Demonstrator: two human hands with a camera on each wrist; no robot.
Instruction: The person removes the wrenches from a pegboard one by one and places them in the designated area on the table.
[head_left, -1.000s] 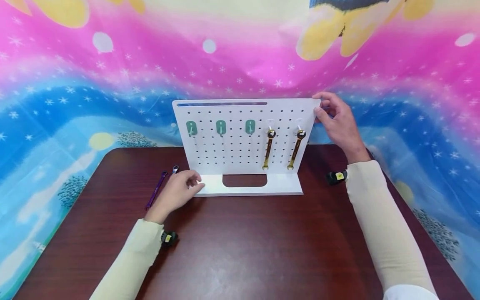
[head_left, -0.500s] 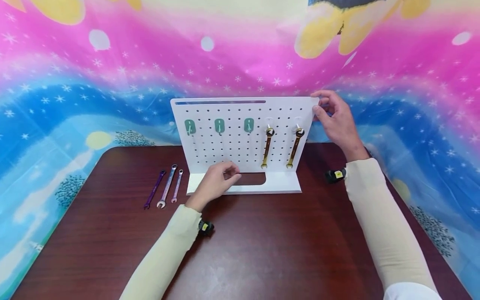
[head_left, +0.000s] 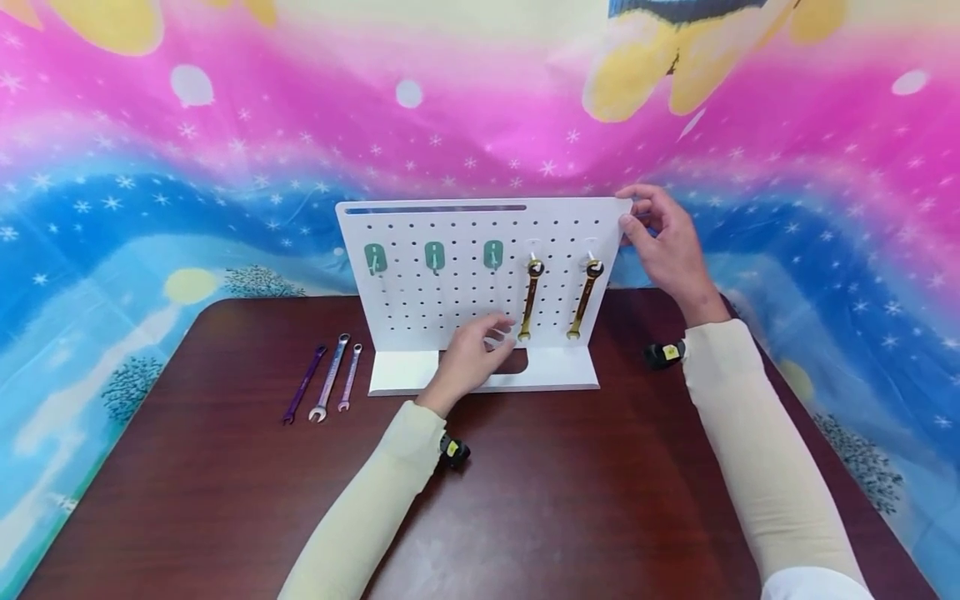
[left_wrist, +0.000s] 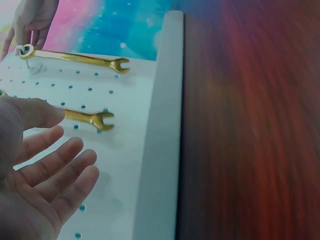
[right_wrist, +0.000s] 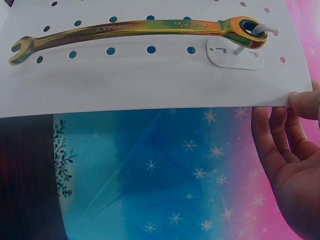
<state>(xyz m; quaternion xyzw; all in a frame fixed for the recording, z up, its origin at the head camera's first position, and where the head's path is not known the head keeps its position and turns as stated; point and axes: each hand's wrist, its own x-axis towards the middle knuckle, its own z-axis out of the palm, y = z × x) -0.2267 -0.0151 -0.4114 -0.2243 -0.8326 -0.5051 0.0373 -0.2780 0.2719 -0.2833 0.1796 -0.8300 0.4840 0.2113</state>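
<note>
Two hands are at work on the white pegboard (head_left: 420, 312), and they do quite different jobs. With our right hand (head_left: 667, 246) we pinch its upper corner, thumb in front and fingers behind, probably to keep the light panel from shifting. Our left hand (head_left: 472, 354) holds nothing: its fingers are relaxed and slightly bent, the thumb apart from them, just in front of the panel's lower part. We see its thumb pass before one gold wrench (head_left: 530, 300) in the left wrist view, but cannot tell whether they touch.

That wrench hangs just beyond the left fingertips, and a second gold wrench (head_left: 583, 302) hangs between the two hands, below and inward of the right one. Each has its ring end over a white hook (right_wrist: 235, 59) and its open jaw downward, presumably so that its own weight keeps it upright and in place. Above and to the left of our left hand, three green hooks (head_left: 435, 257) carry nothing, evenly spaced, perhaps so that hung tools would not knock together.

Well to the left of the left hand, a purple wrench (head_left: 304, 385), a larger silver wrench (head_left: 329, 379) and a small wrench (head_left: 350, 379) lie side by side on the tabletop (head_left: 540, 483), ring ends away from us; we take the neat row to be for easy picking up
</note>
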